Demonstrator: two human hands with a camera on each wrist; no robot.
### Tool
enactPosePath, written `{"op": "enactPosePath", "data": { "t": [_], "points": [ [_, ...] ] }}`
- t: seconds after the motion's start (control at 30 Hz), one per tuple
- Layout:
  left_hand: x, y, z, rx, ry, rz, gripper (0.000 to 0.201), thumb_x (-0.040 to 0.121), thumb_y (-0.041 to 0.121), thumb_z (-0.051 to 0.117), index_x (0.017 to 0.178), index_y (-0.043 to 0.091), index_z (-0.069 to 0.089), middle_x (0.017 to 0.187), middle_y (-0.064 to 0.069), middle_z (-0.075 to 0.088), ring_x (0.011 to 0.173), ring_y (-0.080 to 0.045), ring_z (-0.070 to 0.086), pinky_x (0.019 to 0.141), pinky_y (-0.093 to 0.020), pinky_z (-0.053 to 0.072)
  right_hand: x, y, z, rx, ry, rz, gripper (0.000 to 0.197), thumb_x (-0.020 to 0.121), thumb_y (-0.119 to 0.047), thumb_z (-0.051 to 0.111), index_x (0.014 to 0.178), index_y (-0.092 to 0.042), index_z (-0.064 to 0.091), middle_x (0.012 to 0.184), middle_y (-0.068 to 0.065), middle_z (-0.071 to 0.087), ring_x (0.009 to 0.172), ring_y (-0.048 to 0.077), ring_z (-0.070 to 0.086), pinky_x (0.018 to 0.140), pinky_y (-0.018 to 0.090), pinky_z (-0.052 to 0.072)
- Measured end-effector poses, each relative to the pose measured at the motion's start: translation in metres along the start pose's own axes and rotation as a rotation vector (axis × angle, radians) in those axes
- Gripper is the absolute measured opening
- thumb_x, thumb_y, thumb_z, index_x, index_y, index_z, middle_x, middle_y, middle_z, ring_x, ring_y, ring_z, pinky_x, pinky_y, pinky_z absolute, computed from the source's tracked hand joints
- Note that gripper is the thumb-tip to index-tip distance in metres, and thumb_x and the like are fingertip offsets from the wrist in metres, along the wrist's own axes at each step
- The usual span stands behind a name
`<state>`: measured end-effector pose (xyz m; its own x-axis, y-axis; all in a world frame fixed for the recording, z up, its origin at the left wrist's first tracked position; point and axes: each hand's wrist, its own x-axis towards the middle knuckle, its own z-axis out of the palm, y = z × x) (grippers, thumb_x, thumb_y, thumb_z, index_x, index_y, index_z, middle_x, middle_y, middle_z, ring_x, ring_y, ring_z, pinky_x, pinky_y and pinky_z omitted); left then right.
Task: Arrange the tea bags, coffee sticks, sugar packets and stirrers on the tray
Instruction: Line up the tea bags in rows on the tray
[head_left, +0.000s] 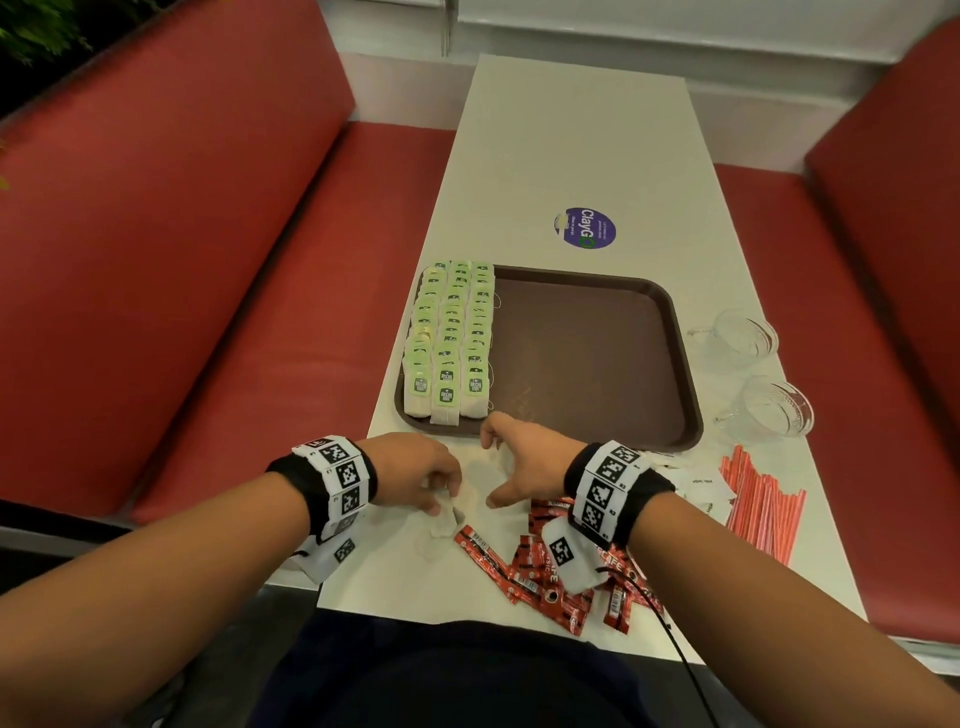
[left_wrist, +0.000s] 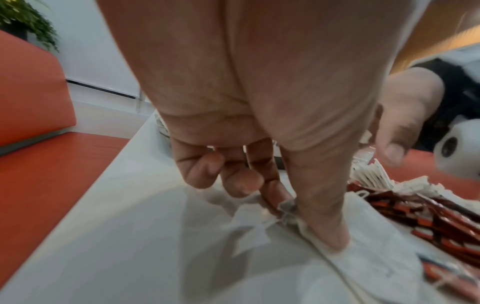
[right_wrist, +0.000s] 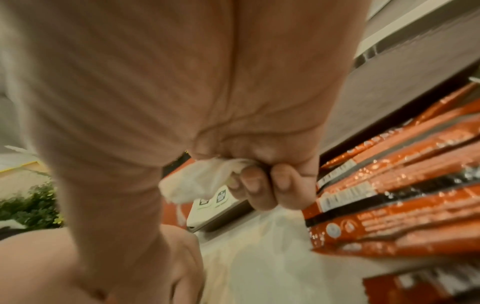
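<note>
Several green-tagged tea bags (head_left: 449, 338) lie in three rows on the left part of the brown tray (head_left: 597, 358). Between the tray and me, a thin whitish plastic bag (head_left: 470, 496) lies crumpled on the table. My left hand (head_left: 441, 493) pinches its edge (left_wrist: 285, 207) between thumb and forefinger. My right hand (head_left: 488, 470) has its fingers (right_wrist: 255, 183) curled round a bunched part of the bag (right_wrist: 200, 181). Red coffee sticks (head_left: 540, 569) lie piled under my right wrist. White sugar packets (head_left: 696, 486) and red-striped stirrers (head_left: 763, 506) lie further right.
Two clear glass cups (head_left: 743, 338) (head_left: 776, 410) stand right of the tray. A purple sticker (head_left: 585, 228) is on the white table (head_left: 571, 130) beyond the tray. Red bench seats (head_left: 234, 312) run along both sides.
</note>
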<state>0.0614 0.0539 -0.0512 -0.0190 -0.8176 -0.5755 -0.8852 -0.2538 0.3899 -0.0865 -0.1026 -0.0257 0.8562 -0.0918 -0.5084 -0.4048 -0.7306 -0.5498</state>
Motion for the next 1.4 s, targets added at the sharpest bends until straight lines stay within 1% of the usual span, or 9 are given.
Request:
{"op": "enactPosePath", "data": {
  "t": [0.2,0.37,0.5,0.73,0.97,1.07,1.13,1.27,1.4],
  "points": [
    [0.001,-0.009,-0.016,-0.268,0.18,-0.046,0.033,0.084,0.028,0.078,0.111,0.023,0.06,0.1,0.009,0.064,0.071,0.006,0.052,0.065,-0.008,0.038,0.004,0.0,-0.003,0.036,0.111,-0.115,0.046,0.075,-0.023,0.084,0.112,-0.021,0.057,0.114,-0.004,0.058,0.104,0.018,0.056,0.089,0.031,0.048],
    [0.005,-0.002,-0.03,-0.356,0.261,-0.039,0.034,0.079,0.029,0.083,0.097,0.021,0.056,0.093,-0.002,0.066,0.081,-0.017,0.059,0.075,-0.031,0.048,0.015,0.0,-0.003,0.036,0.217,-0.221,0.027,0.081,-0.025,0.077,0.106,-0.029,0.069,0.107,0.001,0.057,0.098,0.019,0.058,0.091,0.038,0.049],
    [0.01,0.003,-0.032,-0.481,0.257,-0.035,0.04,0.077,0.027,0.085,0.1,0.026,0.053,0.088,0.0,0.072,0.08,-0.018,0.065,0.077,-0.031,0.05,0.018,0.001,-0.009,0.031,0.291,-0.226,0.013,0.086,-0.028,0.075,0.099,-0.028,0.073,0.094,0.002,0.048,0.084,0.019,0.051,0.079,0.036,0.047],
    [0.007,0.017,-0.036,-0.479,0.425,-0.045,0.045,0.066,0.039,0.091,0.091,0.017,0.061,0.074,0.016,0.059,0.061,0.008,0.051,0.057,-0.008,0.038,0.022,0.016,-0.011,0.113,0.407,-0.148,0.004,0.092,-0.028,0.066,0.088,-0.025,0.067,0.092,-0.004,0.053,0.085,0.015,0.056,0.079,0.031,0.046],
    [0.015,0.024,-0.039,-0.413,0.628,-0.044,0.017,0.087,0.037,0.075,0.085,0.025,0.062,0.065,0.025,0.057,0.056,0.0,0.048,0.052,-0.016,0.03,0.022,0.022,-0.014,0.209,0.436,-0.066,0.003,0.091,-0.02,0.062,0.087,-0.02,0.061,0.098,-0.001,0.061,0.092,0.017,0.058,0.081,0.032,0.047],
    [0.021,0.018,-0.039,-0.46,0.661,-0.052,0.011,0.091,0.033,0.07,0.086,0.026,0.063,0.067,0.004,0.064,0.057,-0.017,0.053,0.057,-0.033,0.044,0.021,0.024,-0.017,0.19,0.428,-0.042,0.009,0.092,-0.022,0.061,0.085,-0.021,0.057,0.095,0.0,0.059,0.088,0.018,0.056,0.075,0.03,0.044],
    [0.024,0.012,-0.039,-0.483,0.671,-0.051,0.01,0.091,0.03,0.07,0.085,0.028,0.063,0.071,0.003,0.065,0.065,-0.022,0.059,0.065,-0.034,0.049,0.02,0.024,-0.018,0.187,0.402,-0.024,0.008,0.093,-0.024,0.061,0.087,-0.021,0.057,0.095,-0.001,0.057,0.084,0.016,0.054,0.071,0.028,0.041],
    [0.032,0.003,-0.04,-0.511,0.697,-0.108,0.019,0.091,0.027,0.072,0.082,0.035,0.057,0.072,0.012,0.064,0.065,-0.011,0.059,0.066,-0.026,0.049,0.018,0.029,-0.017,0.236,0.401,-0.003,0.005,0.093,-0.024,0.061,0.094,-0.022,0.057,0.1,-0.003,0.06,0.081,0.014,0.058,0.074,0.031,0.048],
    [0.042,-0.008,-0.036,-0.468,0.639,-0.244,0.02,0.091,0.025,0.071,0.081,0.033,0.055,0.073,0.011,0.066,0.067,-0.006,0.057,0.063,-0.025,0.041,0.011,0.032,-0.021,0.234,0.37,0.025,0.032,0.086,-0.016,0.065,0.104,-0.022,0.038,0.091,0.002,0.055,0.07,0.016,0.053,0.062,0.031,0.046]
  ]
}}
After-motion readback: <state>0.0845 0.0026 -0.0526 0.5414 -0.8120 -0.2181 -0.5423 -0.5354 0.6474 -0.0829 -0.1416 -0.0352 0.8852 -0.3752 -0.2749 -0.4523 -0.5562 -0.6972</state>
